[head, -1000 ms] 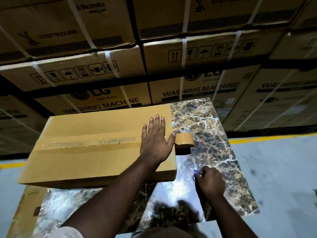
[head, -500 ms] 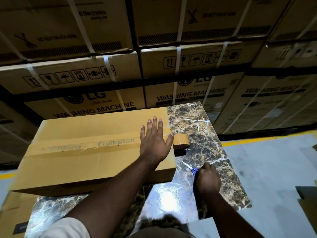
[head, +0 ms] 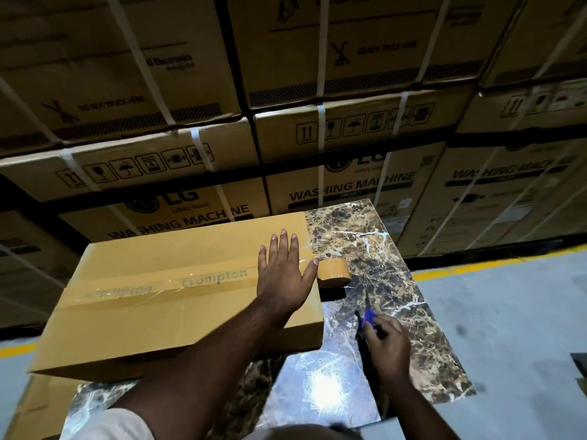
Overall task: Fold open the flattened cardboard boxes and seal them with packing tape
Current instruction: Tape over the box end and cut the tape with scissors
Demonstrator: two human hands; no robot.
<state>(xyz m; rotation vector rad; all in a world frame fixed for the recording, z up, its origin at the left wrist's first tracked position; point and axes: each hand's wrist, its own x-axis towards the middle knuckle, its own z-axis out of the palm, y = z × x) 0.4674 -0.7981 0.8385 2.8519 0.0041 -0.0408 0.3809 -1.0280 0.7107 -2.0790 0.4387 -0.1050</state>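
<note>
A closed cardboard box (head: 152, 315) lies on the marble table (head: 397, 281), with a strip of printed clear tape (head: 178, 287) along its top seam. My left hand (head: 282, 274) lies flat on the right end of the box top, fingers straight and spread. A brown roll of packing tape (head: 333, 271) hangs just off the box's right edge, beside my left thumb. My right hand (head: 387, 347) grips blue-handled scissors (head: 367, 315), blades pointing up toward the roll.
Strapped washing machine cartons (head: 349, 128) are stacked high right behind the table. Grey floor with a yellow line (head: 476, 265) lies to the right. More flat cardboard (head: 31, 408) sits low at the left, beside the table.
My right hand has lifted the scissors off the table and brought them a little closer to the tape roll. My left hand stays flat on the box.
</note>
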